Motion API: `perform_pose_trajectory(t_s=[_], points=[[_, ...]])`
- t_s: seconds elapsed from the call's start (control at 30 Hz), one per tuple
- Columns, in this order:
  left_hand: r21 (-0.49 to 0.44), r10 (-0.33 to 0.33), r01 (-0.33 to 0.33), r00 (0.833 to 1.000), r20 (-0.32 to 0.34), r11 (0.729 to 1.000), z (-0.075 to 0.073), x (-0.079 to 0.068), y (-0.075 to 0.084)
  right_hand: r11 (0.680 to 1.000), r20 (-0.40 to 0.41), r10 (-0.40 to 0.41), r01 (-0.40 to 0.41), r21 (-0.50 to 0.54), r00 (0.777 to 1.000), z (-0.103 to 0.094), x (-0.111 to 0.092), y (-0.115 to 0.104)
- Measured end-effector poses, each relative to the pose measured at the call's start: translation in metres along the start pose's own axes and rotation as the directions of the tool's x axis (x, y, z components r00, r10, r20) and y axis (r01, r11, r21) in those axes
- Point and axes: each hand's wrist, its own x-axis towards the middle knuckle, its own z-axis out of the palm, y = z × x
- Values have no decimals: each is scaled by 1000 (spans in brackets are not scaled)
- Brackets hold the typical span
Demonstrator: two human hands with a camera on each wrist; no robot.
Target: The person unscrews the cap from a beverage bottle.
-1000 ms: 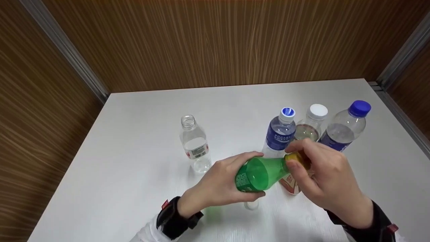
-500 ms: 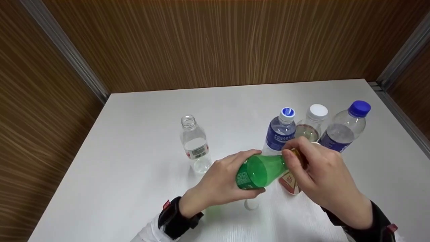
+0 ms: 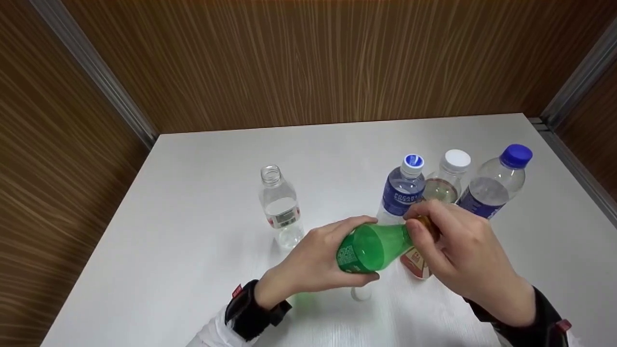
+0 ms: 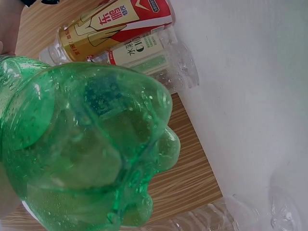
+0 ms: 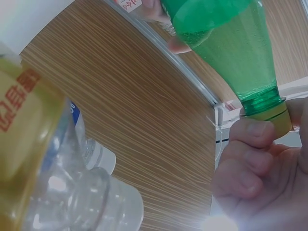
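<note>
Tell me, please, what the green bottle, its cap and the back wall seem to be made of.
Green bottle: most likely glossy plastic; it is see-through, with a lobed base.
Cap: probably smooth plastic, yellowish, with a line across it.
Back wall: wood or wood-look laminate, low in shine, judging by its streaked grain.

There are six plastic bottles (image 3: 373, 248), one loose white cap (image 3: 361, 293) and one desk (image 3: 193, 217). Two hands (image 3: 315, 260) and two black wristbands (image 3: 250, 313) show.
</note>
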Motion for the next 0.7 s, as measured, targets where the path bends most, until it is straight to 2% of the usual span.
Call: perform_pose_trajectory(t_s=[0.17, 0.27, 0.5, 0.7], points=[[-22, -4, 4, 1000, 11, 1000, 0, 1, 0, 1000, -4, -24, 24, 16, 1000, -1, 0, 1], [-16, 4, -4, 1000, 4, 1000, 0, 1, 1, 1000, -5, -12, 13, 6, 1000, -1, -1, 1], [90, 28, -25, 999, -30, 996, 3, 2, 0, 989, -5, 145, -145, -29, 989, -4, -4, -2], [189, 54, -41, 996, -67, 981, 5, 1, -1, 977, 42, 207, -204, -64, 977, -4, -1, -8]])
